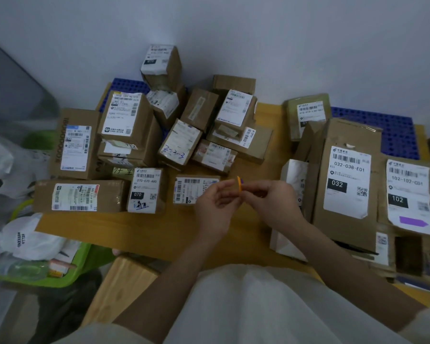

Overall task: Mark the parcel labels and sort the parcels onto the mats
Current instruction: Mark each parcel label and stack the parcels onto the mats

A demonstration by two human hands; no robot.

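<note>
Head view: parcels [139, 135] crowd a wooden table [174, 232] against a white wall [283, 45].

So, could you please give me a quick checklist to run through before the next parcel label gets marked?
1. Small orange and purple marker piece gripped: ok, left hand and right hand both pinch it.
2. Marker ready to write: cannot tell.
3. Nearest brown cardboard parcel with barcode label facing up: ok.
4. That label unmarked: cannot tell, hands partly cover it.
5. Blue perforated plastic mat in view: ok.
6. Yellow tabletop has bare working space: ok.
</note>
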